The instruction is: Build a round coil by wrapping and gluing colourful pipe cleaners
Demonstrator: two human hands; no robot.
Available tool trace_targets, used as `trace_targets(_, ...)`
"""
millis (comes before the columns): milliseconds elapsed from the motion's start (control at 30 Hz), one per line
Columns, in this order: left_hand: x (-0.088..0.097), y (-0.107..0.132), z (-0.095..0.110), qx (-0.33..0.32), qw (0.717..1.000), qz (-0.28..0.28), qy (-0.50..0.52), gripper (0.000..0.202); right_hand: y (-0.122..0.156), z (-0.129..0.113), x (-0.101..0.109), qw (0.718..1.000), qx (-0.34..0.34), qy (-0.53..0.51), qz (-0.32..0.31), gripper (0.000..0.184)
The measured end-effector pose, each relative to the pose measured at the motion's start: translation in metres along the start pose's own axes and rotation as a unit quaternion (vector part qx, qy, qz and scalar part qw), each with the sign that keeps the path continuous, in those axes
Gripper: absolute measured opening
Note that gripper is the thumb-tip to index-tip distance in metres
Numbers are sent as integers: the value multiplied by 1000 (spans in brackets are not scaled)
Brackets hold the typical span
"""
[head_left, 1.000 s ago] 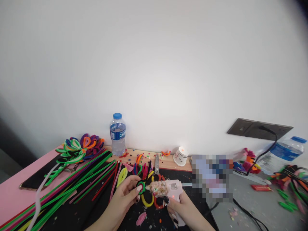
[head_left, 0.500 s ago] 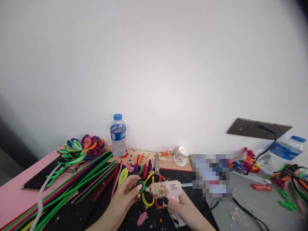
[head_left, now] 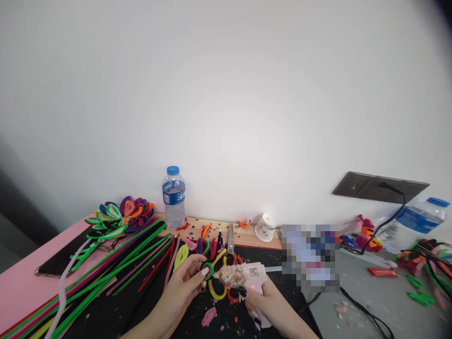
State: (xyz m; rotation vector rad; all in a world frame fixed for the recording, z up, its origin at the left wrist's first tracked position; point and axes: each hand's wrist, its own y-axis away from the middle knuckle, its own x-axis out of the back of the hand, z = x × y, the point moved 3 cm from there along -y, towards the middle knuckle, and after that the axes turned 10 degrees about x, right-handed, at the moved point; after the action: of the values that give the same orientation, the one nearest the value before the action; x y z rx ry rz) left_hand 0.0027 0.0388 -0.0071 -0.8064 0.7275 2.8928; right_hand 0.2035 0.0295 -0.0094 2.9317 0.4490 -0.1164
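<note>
My left hand point(head_left: 187, 282) pinches a small round coil of green, black and red pipe cleaner point(head_left: 208, 270) between thumb and fingers. Wrapped round the handle of a pale pink hot glue gun point(head_left: 254, 278) is my right hand point(head_left: 266, 303). The gun's front end is crusted with dried glue and points left, its tip close to the coil; I cannot tell whether they touch. A clear glue stick point(head_left: 273, 269) sticks out of its back. Behind lie scissors point(head_left: 230, 239), their handles partly hidden, and a yellow pipe cleaner loop point(head_left: 217, 293). A pink loop point(head_left: 208, 316) lies in front.
Long pipe cleaners point(head_left: 116, 263) spread across the left, beside a pipe cleaner flower point(head_left: 113, 216). A water bottle point(head_left: 174, 207) and an upturned paper cup point(head_left: 265, 228) stand by the wall. Black cables point(head_left: 367, 310) and a red packet point(head_left: 382, 272) lie on the right.
Almost nothing differs. The view has shifted very slightly; both hands keep their hold, with the glue gun's tip still near the coil.
</note>
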Motion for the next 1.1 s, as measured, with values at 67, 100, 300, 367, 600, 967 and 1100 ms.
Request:
trace_targets(67,0,-1,0,-1,1000,-2,-6,35,0,1,0,1000,1,-2,6,61)
trace_targets(100,1,-1,0,-1,1000,-4,-11,35,0,2,0,1000,1,-4,8,60)
trace_targets(300,1,-1,-1,9,1000,-15,-14,35,-2,2,1,1000,-5,-5,17,66)
trace_targets(367,1,-1,-3,7,1000,-18,-15,33,-2,2,2,1000,-7,-7,24,66)
trace_targets(600,2,-1,-6,8,999,-28,-32,28,-3,4,2,1000,-5,-10,23,66)
trace_targets(967,0,2,-4,15,999,-25,-38,28,-2,5,2,999,-5,-35,27,66)
trace_targets(1100,-2,3,-3,16,998,-32,-42,28,-3,5,2,999,-4,-29,31,67)
